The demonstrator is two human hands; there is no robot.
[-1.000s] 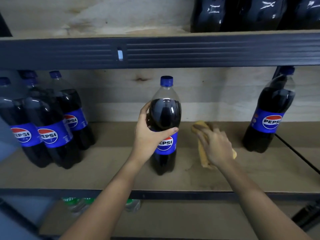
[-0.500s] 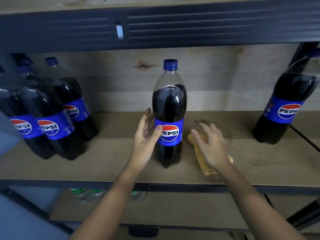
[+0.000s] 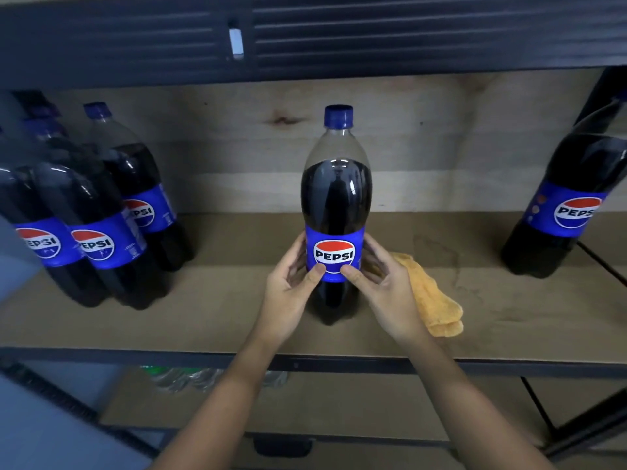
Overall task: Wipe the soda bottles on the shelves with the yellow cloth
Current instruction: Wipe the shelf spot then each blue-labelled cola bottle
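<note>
A dark Pepsi bottle [image 3: 336,184] with a blue cap stands upright in the middle of the wooden shelf [image 3: 237,320]. My left hand [image 3: 291,286] grips its left side at the label, thumb on the front. My right hand [image 3: 383,283] grips its right side the same way, thumb on the label. The yellow cloth [image 3: 431,300] lies folded on the shelf just right of the bottle, partly behind my right hand, and neither hand holds it.
Three Pepsi bottles [image 3: 95,212] stand grouped at the shelf's left, and one more Pepsi bottle [image 3: 570,205] at the far right. A dark metal shelf beam [image 3: 373,35] runs close overhead. Clear bottles [image 3: 190,378] lie on the lower shelf.
My right hand left the cloth and moved left onto the bottle. My left hand, open beside the bottle half a second ago, now grips it. The view has moved closer.
</note>
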